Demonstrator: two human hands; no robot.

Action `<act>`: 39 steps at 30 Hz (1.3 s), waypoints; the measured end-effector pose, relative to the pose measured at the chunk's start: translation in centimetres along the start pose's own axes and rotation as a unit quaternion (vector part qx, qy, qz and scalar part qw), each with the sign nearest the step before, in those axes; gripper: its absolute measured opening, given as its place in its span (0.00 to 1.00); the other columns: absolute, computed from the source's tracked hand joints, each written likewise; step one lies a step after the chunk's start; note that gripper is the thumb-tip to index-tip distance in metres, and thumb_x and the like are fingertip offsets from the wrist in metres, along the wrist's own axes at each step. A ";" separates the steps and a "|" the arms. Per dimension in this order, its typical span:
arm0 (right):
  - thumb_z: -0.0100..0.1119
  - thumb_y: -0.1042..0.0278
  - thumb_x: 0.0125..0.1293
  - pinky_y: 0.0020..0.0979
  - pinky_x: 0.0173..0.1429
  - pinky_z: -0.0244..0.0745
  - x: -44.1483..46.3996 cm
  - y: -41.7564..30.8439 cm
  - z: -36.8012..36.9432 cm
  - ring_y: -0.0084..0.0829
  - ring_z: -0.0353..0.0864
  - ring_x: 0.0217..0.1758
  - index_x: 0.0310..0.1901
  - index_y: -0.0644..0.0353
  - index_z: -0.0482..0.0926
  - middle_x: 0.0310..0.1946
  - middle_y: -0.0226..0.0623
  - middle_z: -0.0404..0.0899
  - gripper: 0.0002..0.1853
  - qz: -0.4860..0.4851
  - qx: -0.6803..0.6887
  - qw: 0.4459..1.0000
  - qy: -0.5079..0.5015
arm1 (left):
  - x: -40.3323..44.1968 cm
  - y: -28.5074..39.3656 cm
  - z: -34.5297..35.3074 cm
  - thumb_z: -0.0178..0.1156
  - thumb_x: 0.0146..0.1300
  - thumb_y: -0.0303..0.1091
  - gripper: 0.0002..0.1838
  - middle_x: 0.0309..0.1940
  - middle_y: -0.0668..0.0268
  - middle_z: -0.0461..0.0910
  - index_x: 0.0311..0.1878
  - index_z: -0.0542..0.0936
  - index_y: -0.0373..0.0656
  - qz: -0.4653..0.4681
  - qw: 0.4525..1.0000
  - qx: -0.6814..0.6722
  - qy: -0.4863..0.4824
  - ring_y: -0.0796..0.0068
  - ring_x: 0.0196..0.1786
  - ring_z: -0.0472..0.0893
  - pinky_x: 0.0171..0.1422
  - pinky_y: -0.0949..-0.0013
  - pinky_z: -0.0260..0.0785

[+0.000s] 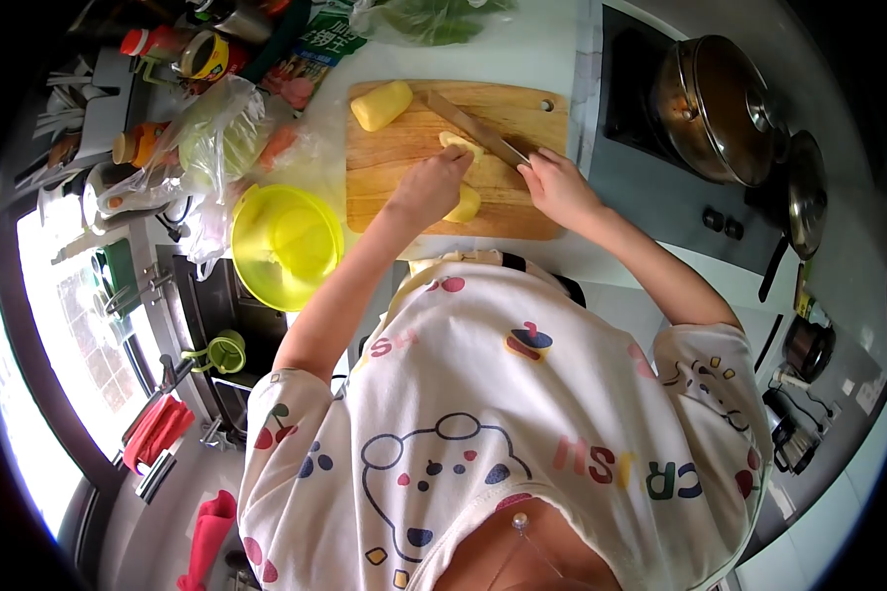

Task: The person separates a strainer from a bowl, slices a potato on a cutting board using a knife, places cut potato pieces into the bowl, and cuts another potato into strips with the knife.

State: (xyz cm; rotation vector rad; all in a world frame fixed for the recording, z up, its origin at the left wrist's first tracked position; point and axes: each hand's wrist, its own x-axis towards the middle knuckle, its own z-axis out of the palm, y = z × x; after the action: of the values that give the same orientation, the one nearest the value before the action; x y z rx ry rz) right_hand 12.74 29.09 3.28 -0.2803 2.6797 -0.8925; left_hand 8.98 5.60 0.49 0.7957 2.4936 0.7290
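While a person in a printed white shirt [562, 394] stands at the kitchen worktop [542, 59], seen from above, a red cloth [160, 431] hangs at far left. Next to it, a green cup [228, 352] sits by the dark sink. Farther up, a clear plastic bag [232, 103] holds a pale green vegetable, and a bright yellow-green bowl [253, 231] stands just left of the wooden cutting board [379, 182].

On the board, a peeled potato [382, 105] lies whole at the upper left corner. The left hand [432, 187] bends over the middle, its grip closed, fingertips on a cut piece [456, 143]. Another chunk [464, 205] rests lower, beside that wrist. To the right, the right hand [564, 189] has its grip wrapped around the handle of a knife [478, 128], whose blade slants up and left across the board, just beside the cut piece.

Past the board is the stove [650, 212], carrying a lidded pot [705, 108]; at far right is a pan [806, 192] with a glass lid.
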 end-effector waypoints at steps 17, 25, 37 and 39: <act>0.51 0.69 0.73 0.48 0.41 0.77 -1.0 -0.2 -1.1 0.54 0.79 0.36 0.35 0.68 0.73 0.35 0.52 0.75 0.11 -0.028 -0.036 0.998 -0.033 | 0.2 0.4 -0.3 0.51 0.57 0.18 0.25 0.58 0.56 0.78 0.60 0.77 0.37 -0.017 0.999 0.018 -0.022 0.48 0.49 0.83 0.55 0.53 0.78; 0.51 0.71 0.72 0.48 0.43 0.78 -0.8 -1.1 -1.9 0.54 0.80 0.38 0.35 0.69 0.74 0.34 0.53 0.76 0.10 -0.017 -0.050 0.997 -0.065 | 0.2 0.3 -0.1 0.51 0.56 0.18 0.25 0.59 0.55 0.78 0.59 0.77 0.36 -0.012 0.999 0.022 -0.021 0.48 0.50 0.83 0.56 0.54 0.77; 0.51 0.68 0.74 0.49 0.44 0.77 -0.1 -0.1 0.3 0.54 0.79 0.40 0.35 0.69 0.73 0.36 0.54 0.76 0.12 -0.011 -0.021 0.999 -0.022 | 0.1 0.2 -0.3 0.52 0.56 0.18 0.25 0.57 0.52 0.79 0.59 0.78 0.36 -0.002 1.000 0.005 -0.008 0.49 0.49 0.83 0.55 0.55 0.78; 0.52 0.68 0.74 0.49 0.44 0.76 -0.1 0.3 0.2 0.54 0.79 0.39 0.34 0.69 0.73 0.35 0.53 0.76 0.13 -0.013 -0.011 1.000 -0.013 | 0.1 0.2 -0.3 0.52 0.56 0.18 0.24 0.57 0.51 0.79 0.59 0.78 0.36 0.003 1.000 0.003 -0.011 0.48 0.50 0.83 0.55 0.55 0.78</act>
State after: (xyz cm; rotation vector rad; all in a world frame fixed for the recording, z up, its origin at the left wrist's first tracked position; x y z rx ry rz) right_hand 12.84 29.23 2.99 -0.3307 2.6695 -0.8618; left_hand 8.76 5.70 0.80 0.8087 2.4767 0.7113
